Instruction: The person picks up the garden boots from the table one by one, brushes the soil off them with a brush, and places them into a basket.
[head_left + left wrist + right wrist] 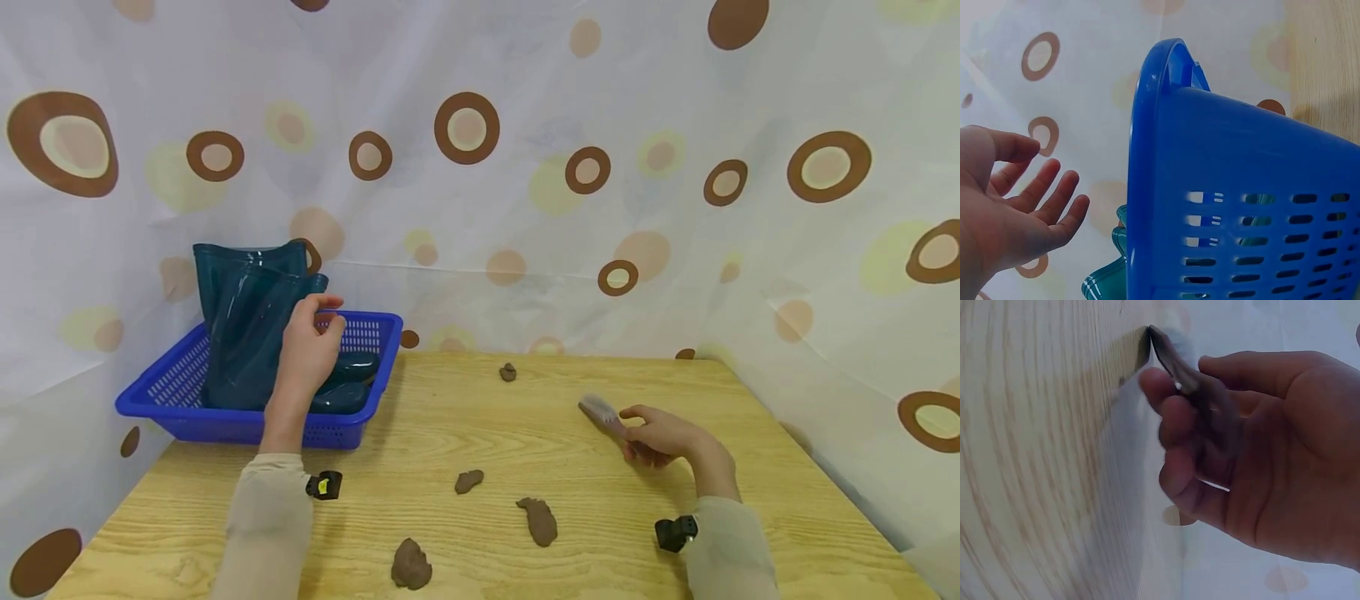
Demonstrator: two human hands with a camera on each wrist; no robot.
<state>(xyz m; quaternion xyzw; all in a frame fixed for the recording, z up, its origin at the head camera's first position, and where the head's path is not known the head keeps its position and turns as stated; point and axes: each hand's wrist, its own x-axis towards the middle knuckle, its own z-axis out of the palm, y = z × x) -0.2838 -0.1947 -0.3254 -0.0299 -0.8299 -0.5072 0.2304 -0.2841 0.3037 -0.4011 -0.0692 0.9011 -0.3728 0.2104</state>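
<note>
My right hand (670,435) grips the handle of a brush (599,410) with pale bristles, low over the right side of the wooden table. In the right wrist view, curled fingers wrap the brush handle (1194,384), and its head points toward the tabletop. On the left, my left hand (309,354) hovers in front of a pair of dark teal rubber boots (251,342). It holds nothing; the left wrist view shows loosely bent fingers beside the rim of a blue plastic basket (1222,144). The boots stand inside that basket, toes to the right.
Several brown clumps like mud or clay lie on the table (450,400): one clump (411,564) at the front, a long piece (540,522), a small piece (469,481) and one (507,372) far back. A dotted curtain (525,217) surrounds the table's back and sides.
</note>
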